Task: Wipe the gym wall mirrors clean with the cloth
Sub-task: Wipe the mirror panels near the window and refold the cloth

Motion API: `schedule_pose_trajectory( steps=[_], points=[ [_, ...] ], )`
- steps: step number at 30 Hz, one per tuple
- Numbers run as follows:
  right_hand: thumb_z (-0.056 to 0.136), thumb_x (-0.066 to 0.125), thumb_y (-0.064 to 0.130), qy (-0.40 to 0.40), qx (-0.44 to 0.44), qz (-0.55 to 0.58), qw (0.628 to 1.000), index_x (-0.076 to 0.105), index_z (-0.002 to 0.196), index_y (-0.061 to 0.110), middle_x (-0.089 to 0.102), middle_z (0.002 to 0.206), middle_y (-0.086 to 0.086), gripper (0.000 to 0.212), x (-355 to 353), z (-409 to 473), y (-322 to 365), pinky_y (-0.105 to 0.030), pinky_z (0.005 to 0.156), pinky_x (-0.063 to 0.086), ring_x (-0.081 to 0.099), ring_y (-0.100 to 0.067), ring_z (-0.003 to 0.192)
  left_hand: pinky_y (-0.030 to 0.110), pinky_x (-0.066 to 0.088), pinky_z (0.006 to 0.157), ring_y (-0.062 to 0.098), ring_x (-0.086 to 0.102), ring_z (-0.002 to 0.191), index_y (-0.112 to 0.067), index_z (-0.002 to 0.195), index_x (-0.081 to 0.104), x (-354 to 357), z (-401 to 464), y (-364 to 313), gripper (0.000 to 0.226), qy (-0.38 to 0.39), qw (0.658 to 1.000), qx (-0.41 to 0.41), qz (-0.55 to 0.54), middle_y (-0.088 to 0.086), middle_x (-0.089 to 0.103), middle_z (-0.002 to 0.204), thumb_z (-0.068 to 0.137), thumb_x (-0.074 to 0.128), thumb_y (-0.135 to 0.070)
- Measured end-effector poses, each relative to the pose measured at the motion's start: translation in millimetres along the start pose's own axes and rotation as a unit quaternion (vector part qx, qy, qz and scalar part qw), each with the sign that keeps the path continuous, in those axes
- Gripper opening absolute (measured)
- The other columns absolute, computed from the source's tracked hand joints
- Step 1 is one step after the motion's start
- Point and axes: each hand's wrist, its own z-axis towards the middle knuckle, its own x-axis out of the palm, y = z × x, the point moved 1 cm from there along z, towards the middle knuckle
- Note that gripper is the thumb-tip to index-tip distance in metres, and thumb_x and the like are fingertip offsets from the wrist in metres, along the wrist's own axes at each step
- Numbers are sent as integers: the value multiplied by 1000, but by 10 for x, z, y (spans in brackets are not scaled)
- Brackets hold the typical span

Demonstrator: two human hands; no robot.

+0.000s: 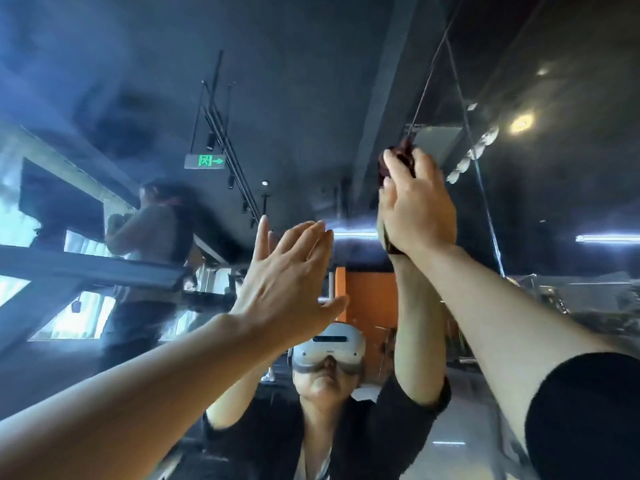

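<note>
The view looks steeply upward at the wall mirror [346, 116], which fills most of the frame and reflects a dark ceiling; the mirror's outer edges are cut off by the frame on all sides.

Left hand [287, 282]: raised against the glass near the middle of the mirror, fingers straight and spread, holding nothing. Whether the palm actually touches the surface cannot be told, because only the back of the hand shows.

Right hand [417, 206]: raised higher, to the right of the left hand, fingers curled round the cloth [398, 161]. The cloth is dark and bunched; most of it is hidden behind the fingers and palm, with only a crumpled portion showing above the fingertips and a strip below the wrist. It sits against the mirror just beside a vertical seam [485, 202] between panels.

A black sleeve [588, 420] is cut off at the lower right corner.

In the reflection, the person's white headset [329, 348] is partly covered by the left forearm. A second person [152, 237] at the left is blurred. A green exit sign [205, 161] hangs from the reflected ceiling; its lettering is too small to read.
</note>
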Motion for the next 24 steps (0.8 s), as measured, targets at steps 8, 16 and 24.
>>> schedule_pose_trajectory(
  steps=[8,16,24],
  points=[
    [104,41,19,-38,171,-88,981,45,148,8,34,151,-24,45,-221,-46,-605,-48,115,33,30,-41,141,60,5,116,18,47,135,-13,140,54,-148,21,272,81,20,999,44,13,-1,53,145,78,61,-63],
    [83,66,3,16,-29,34,999,67,118,-2,57,121,-32,35,648,149,1222,-55,98,49,52,-53,117,70,20,114,22,57,128,-10,141,54,-288,-144,1134,102,35,998,0,54,1,54,145,70,36,-82],
    [105,43,21,149,-169,38,974,50,147,23,36,155,-13,43,675,307,1498,-45,117,28,23,-35,148,71,18,114,23,57,128,-16,141,55,-232,48,1039,96,9,999,-2,52,-2,57,142,72,36,-81]
  ],
)
